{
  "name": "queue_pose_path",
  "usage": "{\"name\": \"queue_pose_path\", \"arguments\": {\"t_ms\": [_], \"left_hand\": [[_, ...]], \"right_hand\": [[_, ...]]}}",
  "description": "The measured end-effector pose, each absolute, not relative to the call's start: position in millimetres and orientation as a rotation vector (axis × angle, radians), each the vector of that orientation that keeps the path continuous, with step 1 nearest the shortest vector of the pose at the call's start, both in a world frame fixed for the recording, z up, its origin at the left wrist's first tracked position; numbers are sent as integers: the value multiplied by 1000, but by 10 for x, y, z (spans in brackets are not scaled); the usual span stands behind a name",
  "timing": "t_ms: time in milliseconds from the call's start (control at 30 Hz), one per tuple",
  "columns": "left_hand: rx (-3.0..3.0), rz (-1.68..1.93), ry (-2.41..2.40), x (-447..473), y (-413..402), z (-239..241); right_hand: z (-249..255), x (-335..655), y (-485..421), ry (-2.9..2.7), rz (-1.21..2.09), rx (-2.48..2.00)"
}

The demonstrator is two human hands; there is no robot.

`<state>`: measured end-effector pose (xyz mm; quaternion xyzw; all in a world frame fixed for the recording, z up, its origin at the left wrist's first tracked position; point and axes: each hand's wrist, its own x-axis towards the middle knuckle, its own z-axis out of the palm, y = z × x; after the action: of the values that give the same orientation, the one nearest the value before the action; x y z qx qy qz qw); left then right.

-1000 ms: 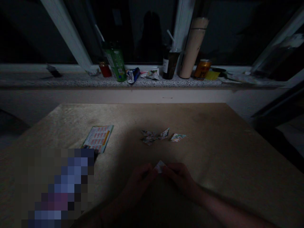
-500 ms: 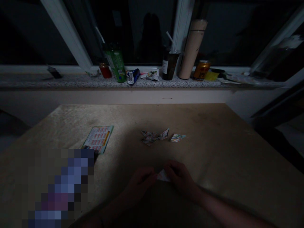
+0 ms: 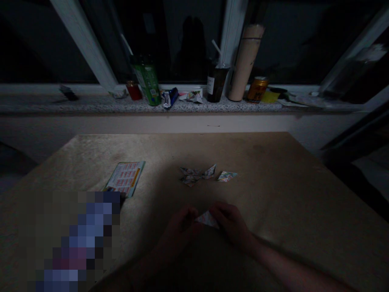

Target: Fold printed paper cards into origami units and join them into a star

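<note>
Folded paper (image 3: 208,219), a small pale triangle, is between the hands over the table (image 3: 273,186): the right hand (image 3: 230,221) pinches its right side; the left hand (image 3: 181,225) meets its left tip, too dark to tell whether its fingers grip. Print on the red-blocked card (image 3: 126,177), green container (image 3: 149,85) and dark cup's (image 3: 219,87) white label (image 3: 210,85) is unreadable.

The right hand (image 3: 233,224) hides one end of the folded paper (image 3: 207,219); the left hand's grip (image 3: 181,228) is lost in shadow. A pixelated patch (image 3: 86,229) (contents unreadable) masks the worktop's lower left (image 3: 273,174). The card's print (image 3: 126,176) is too small to read.
</note>
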<state>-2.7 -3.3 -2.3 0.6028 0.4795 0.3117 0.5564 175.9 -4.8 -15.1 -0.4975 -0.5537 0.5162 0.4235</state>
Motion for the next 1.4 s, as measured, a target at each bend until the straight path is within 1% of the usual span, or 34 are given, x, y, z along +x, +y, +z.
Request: {"name": "queue_pose_path", "arguments": {"t_ms": [200,500,700,1033,1233,1400], "left_hand": [[1482,730,1089,-1,-17,-30],[1480,759,1017,-8,-10,-45],[1549,841,1027,-4,-10,-27],[1589,903,1052,6,-16,-53],[1482,789,1142,-1,-33,-66],[1414,754,1102,-3,-53,-93]], "right_hand": [[-119,1749,-46,-1272,1326,-1231],[-164,1754,-69,-1319,1300,-1220],[-195,1747,-113,-1325,1352,-1189],[-185,1747,-125,-1418,1245,-1098],[-202,1749,-141,-1421,1209,-1130],[-205,1752,-136,-1510,1001,-1127]]}}
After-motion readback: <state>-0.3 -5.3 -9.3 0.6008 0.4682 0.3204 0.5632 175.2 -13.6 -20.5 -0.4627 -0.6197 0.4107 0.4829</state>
